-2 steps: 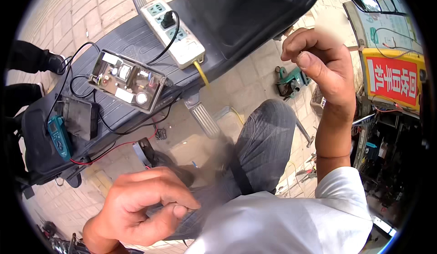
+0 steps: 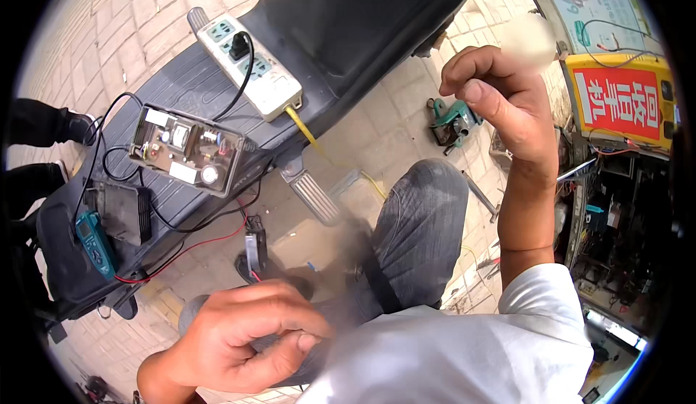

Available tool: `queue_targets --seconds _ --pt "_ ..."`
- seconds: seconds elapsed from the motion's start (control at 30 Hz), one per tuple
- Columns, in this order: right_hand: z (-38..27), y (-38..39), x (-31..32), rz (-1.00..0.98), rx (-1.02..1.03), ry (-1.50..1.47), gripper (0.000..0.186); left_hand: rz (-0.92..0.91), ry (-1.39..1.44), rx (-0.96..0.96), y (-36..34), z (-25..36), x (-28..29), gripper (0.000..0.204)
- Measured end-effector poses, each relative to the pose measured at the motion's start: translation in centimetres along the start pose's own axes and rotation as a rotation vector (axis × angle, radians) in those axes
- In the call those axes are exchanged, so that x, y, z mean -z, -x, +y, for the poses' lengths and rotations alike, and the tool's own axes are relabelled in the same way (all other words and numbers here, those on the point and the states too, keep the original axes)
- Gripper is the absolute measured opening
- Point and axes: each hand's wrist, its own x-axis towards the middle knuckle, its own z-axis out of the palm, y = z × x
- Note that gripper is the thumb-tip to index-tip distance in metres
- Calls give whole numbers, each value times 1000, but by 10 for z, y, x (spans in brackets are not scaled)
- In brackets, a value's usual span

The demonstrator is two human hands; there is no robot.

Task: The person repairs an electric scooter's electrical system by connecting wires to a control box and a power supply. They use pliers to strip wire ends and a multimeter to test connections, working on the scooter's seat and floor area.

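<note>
Grey scooter deck (image 2: 163,81) bears an open case (image 2: 233,159) — circuit board (image 2: 193,155) inside.

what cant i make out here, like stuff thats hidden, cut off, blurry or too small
All in the head view:
Left hand: whether it pinches anything; blur beside it leaves this unclear.
Right hand: what lies inside it, hidden by its curled fingers.
Teal meter: its reading, too small.
Power strip: the outlet under the black plug.
Dark-trousered legs: the body above, cut off by the left rim.
</note>
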Motion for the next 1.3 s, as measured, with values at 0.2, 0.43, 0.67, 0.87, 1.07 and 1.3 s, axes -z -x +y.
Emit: queue_targets --seconds 0.2,0.43,0.67,0.87,1.07,1.3 --pt "112 113 70 484 -356 104 27 -395 -41 208 -57 -39 -41 19" --pt "304 296 -10 431 -962 66 32 -284 108 592 -45 -87 -49 19" --pt "313 261 20 198 -841 511 36 -93 190 289 -41 -71 -31 15" --pt "262 168 48 -60 -901 101 32 109 245 381 -35 -53 -37 19" --pt "387 194 -99 -489 -779 -183 42 446 303 397 -17 -72 -29 19" --pt "365 177 -206 -61 -1227 -161 56 567 250 436 -30 -83 -14 15"
